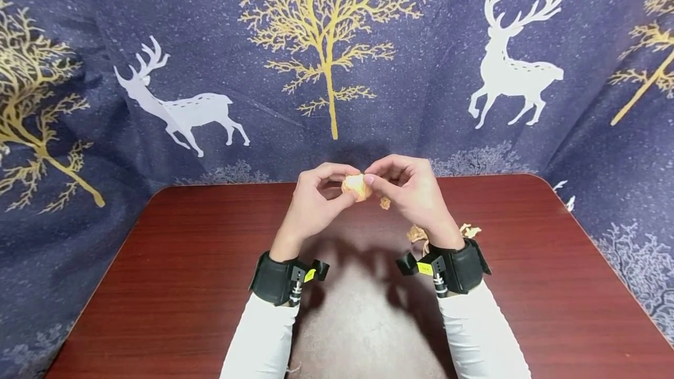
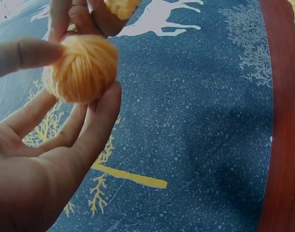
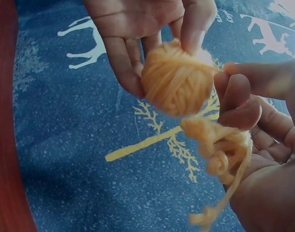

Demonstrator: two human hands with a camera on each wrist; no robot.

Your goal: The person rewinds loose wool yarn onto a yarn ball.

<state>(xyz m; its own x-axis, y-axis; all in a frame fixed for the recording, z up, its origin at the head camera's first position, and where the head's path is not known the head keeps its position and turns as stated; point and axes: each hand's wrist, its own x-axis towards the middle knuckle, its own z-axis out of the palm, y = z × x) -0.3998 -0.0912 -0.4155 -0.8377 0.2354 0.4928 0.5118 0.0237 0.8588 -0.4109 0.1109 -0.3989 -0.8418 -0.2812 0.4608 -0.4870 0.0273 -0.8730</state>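
A small ball of orange-yellow yarn is held up above the far part of the table. My left hand grips it between thumb and fingertips, and the tight windings of the ball show in the left wrist view. Close on its right, my right hand pinches a strand that runs onto the ball. Below those pinching fingers, in the right wrist view, hangs a loose, curly tangle of the same yarn. Part of the right palm is hidden behind the tangle.
More loose yarn shows around the right wrist, with another pale piece just beyond it. The reddish-brown table ends at a dark blue cloth printed with deer and trees. Both wrists wear black straps with small cameras.
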